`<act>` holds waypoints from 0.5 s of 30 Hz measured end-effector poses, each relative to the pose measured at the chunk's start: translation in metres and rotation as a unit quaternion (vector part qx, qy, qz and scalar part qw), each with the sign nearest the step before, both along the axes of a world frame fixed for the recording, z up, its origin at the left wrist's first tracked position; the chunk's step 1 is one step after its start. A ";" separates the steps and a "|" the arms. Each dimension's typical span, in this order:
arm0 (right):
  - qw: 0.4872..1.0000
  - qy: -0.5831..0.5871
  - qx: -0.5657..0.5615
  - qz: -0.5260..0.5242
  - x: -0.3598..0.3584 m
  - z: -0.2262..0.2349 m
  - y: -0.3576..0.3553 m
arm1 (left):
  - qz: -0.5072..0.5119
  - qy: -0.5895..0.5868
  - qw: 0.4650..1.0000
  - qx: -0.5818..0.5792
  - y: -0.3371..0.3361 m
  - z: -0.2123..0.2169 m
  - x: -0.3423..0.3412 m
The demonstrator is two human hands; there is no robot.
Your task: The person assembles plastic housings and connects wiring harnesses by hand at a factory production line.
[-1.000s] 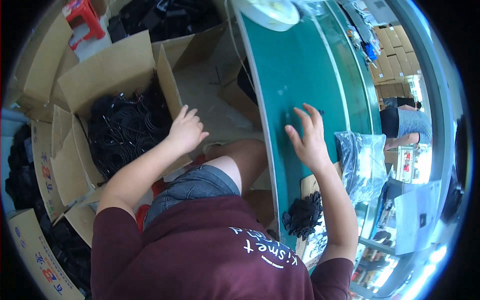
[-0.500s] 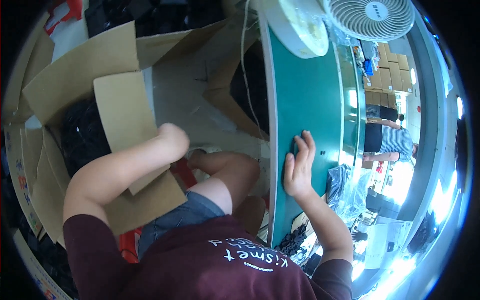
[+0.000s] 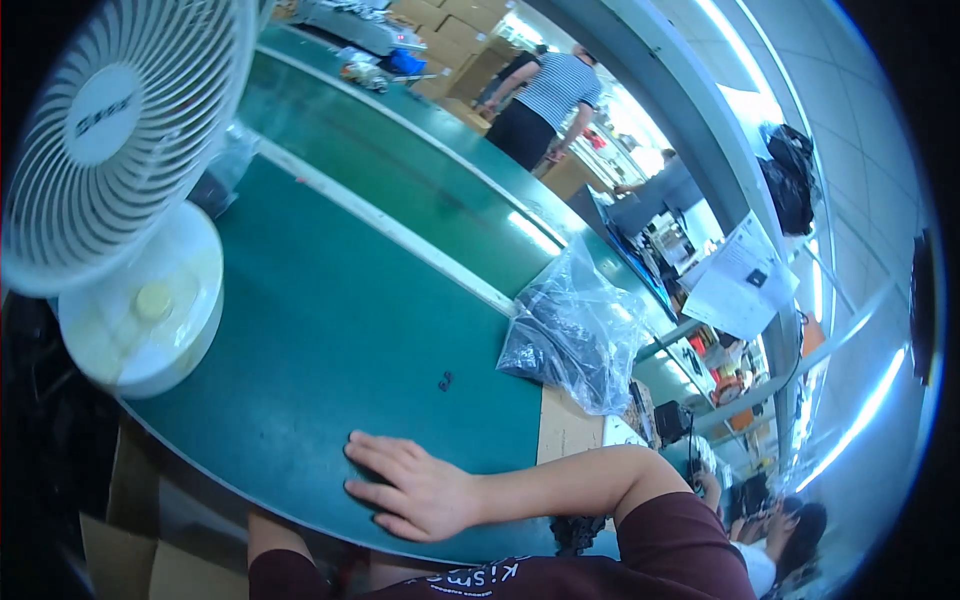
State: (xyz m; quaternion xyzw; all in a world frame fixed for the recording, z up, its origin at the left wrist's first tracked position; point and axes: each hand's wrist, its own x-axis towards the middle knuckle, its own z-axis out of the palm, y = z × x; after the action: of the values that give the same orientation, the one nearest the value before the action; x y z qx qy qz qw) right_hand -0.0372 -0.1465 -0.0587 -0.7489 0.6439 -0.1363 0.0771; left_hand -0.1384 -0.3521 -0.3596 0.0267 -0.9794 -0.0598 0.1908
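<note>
My right hand point(image 3: 415, 490) lies palm down on the green tabletop point(image 3: 330, 330) near its front edge. Its fingers are stretched out and apart, and no held thing shows. Beyond the fingertips, two tiny dark pieces point(image 3: 445, 381) sit on the green surface. My left arm point(image 3: 275, 537) goes down below the table's edge, so the left hand is out of sight. Under my right forearm, close to my body, is a heap of small black parts point(image 3: 578, 535).
A white fan point(image 3: 150, 300) stands at the table's left end. A clear plastic bag with dark contents point(image 3: 575, 330) lies to the right, by a cardboard sheet point(image 3: 567, 425). An open cardboard box point(image 3: 120, 560) is at lower left. People work beyond the table.
The view has swung from the box on the left toward the table. My left hand, earlier over the box flap, has gone out of sight. My right hand stays on the tabletop.
</note>
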 end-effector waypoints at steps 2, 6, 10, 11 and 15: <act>1.000 -0.005 0.000 0.008 -0.001 0.002 0.001 | -0.012 0.008 1.000 -0.005 -0.001 -0.016 -0.002; 1.000 -0.016 0.014 0.012 0.002 0.002 -0.001 | 0.003 0.005 1.000 0.001 -0.014 -0.064 0.034; 0.999 -0.023 0.030 -0.001 0.007 0.004 0.000 | 0.018 -0.017 0.999 0.022 -0.003 -0.111 0.094; 0.999 -0.020 0.031 -0.002 0.007 0.005 0.000 | 0.020 -0.024 0.999 0.025 0.000 -0.120 0.108; 1.000 -0.020 0.021 -0.004 0.004 0.004 0.001 | 0.005 -0.042 0.999 0.017 -0.006 -0.134 0.149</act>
State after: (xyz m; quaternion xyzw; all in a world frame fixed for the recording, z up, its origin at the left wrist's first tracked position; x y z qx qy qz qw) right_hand -0.0331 -0.1457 -0.0544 -0.7419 0.6478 -0.1377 0.1053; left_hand 0.0103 -0.3584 -0.4931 0.0378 -0.9853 -0.0743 0.1491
